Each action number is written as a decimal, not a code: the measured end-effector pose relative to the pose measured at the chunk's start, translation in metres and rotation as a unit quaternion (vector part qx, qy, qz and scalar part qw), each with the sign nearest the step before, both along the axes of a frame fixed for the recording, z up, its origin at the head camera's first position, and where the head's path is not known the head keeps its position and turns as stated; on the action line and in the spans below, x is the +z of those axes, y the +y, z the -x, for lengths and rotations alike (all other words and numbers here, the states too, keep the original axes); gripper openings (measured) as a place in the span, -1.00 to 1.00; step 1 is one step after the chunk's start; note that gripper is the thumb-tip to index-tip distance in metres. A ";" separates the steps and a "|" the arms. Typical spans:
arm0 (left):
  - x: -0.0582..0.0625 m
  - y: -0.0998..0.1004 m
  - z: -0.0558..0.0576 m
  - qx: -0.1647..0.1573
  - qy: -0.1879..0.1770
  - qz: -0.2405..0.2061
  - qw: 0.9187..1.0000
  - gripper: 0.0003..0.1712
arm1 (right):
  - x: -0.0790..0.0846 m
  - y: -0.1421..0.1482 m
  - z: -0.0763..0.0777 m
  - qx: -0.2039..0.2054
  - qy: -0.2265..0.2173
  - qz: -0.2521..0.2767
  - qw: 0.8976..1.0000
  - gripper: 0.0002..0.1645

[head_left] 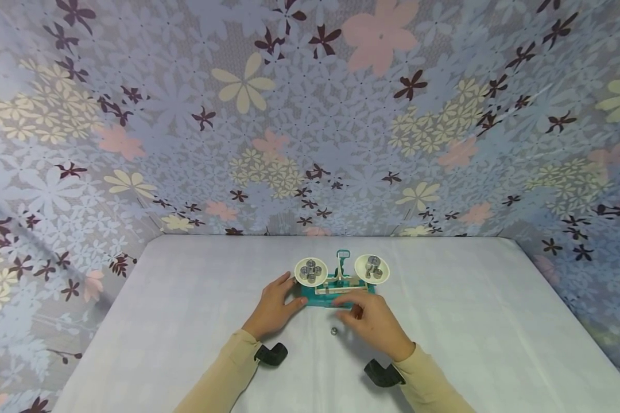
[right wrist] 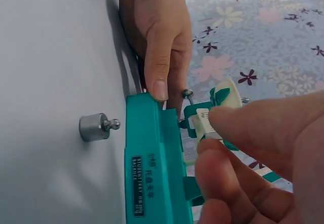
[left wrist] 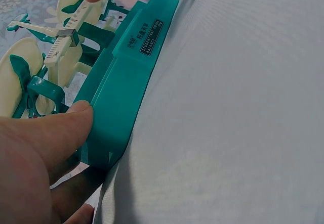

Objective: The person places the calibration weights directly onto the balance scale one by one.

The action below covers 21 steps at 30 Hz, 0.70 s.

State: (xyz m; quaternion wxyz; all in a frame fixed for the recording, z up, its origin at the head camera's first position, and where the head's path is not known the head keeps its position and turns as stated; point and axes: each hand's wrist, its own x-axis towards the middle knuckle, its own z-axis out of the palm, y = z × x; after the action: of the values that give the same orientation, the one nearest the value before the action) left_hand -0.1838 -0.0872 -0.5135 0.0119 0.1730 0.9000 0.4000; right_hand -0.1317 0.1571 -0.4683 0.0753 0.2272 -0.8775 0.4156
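Note:
A teal tray balance with two cream pans stands on the white table. My left hand grips the left end of its base, thumb on the front face and fingers behind. My right hand is in front of the graduated beam, its thumb and index finger bent with a gap between them and nothing visibly held. Several metal weights sit in the left pan, and more weights are in the right pan. A dark slider sits on the beam.
A small knobbed metal weight stands on the table in front of the balance, near my right hand. The white tabletop runs back to a wall of flowered cloth, which also hangs at both sides.

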 end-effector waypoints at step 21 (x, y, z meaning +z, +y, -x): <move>-0.002 -0.001 0.001 -0.006 0.008 -0.006 1.000 -0.29 | -0.017 0.003 0.006 0.070 -0.055 -0.041 0.995 -0.84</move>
State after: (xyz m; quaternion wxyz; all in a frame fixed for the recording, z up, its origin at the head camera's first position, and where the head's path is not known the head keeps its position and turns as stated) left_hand -0.1851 -0.0883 -0.5159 0.0059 0.1816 0.8968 0.4034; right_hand -0.1378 0.1596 -0.4856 -0.0113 0.2679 -0.8786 0.3951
